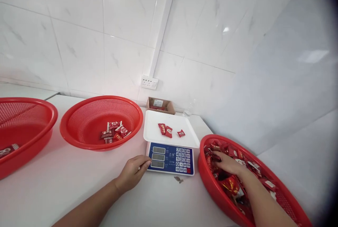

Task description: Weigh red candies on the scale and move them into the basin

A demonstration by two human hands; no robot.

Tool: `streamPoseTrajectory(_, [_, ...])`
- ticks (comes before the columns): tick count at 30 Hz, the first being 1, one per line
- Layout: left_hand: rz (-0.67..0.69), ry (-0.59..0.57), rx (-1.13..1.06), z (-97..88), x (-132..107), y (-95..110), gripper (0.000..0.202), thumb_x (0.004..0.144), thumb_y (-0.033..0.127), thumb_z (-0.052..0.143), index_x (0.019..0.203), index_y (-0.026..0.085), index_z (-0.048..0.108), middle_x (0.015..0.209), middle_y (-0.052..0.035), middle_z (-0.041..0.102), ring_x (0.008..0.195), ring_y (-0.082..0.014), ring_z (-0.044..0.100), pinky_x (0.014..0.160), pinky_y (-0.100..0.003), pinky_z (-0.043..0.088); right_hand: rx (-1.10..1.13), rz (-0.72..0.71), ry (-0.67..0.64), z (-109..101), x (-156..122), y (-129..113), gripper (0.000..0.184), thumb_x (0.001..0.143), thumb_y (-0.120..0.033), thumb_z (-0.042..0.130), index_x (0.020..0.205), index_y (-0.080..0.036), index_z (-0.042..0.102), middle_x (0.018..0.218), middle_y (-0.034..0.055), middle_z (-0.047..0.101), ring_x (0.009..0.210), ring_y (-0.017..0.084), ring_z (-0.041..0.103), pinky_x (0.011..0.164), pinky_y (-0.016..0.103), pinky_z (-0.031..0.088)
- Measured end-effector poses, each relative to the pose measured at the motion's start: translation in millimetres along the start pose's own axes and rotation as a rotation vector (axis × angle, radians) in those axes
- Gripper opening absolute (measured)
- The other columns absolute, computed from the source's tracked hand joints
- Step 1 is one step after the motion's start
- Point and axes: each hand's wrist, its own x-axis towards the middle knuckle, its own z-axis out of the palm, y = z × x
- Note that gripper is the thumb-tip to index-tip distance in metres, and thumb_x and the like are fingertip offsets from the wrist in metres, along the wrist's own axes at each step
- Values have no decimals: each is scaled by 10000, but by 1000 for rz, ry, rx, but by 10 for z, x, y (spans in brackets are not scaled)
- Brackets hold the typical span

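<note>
Table [66,184]: white, runs across your whole lower view, tiled wall behind it

Three red mesh baskets on it. Far-left basket [39,114] sits at 9 o'clock from the scale, cut off by the frame edge, with one wrapper showing at its bottom. Middle basket [79,114] is at 10 o'clock, just beside the scale tray, with a small cluster of red-and-white sweets [114,132] at its bottom. Right basket [203,170] is at 4 o'clock, its rim nearly touching the scale, and it is well filled with wrapped sweets [232,184]

Scale [171,158]: dead centre, blue keypad face towards you, displays too small to read. Its white tray [158,135] carries three red sweets [168,131] near the middle, two touching, the third just off at 3 o'clock

Cardboard box [160,105]: at 12 o'clock behind the tray, against the wall, open top. A wall socket [149,82] is just above it

Your right hand [227,163]: inside the right basket, palm down on the pile, fingers stretched out flat towards 10 o'clock; can't tell if any sweet is pinched under it

Your left hand [133,172]: on the table at 8 o'clock from the scale, fingers curled into a loose fist, fingertips touching the scale's front-left corner, nothing visible in it

Small dark scrap [179,179]: on the table at 6 o'clock, just in front of the keypad, clear of both hands
</note>
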Motion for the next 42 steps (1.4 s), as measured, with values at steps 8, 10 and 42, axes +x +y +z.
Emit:
streamPoseTrajectory(8, [-2,22,-2,-23,29,1,244,898,297,398,891,185,615,817,-22,657,736,-125,599,676,-204,467,29,108,81,135,146,116,282,740,-158,428,898,-205,657,918,83,698,922,247,629,852,362,431])
streamPoseTrajectory(10, [0,30,-2,-25,31,0,247,897,300,399,895,185,617,819,-24,661,736,-126,603,677,-205,471,80,119,87,104,137,124,318,779,-169,370,952,-187,636,943,79,695,922,226,631,857,348,441])
streamPoseTrajectory(42, [-33,22,9,-31,37,37,318,905,349,368,846,164,620,746,-43,633,688,-134,573,652,-213,448,736,-166,311,-107,49,-1099,505,792,-485,503,1222,-227,452,1055,60,638,905,206,633,789,332,534])
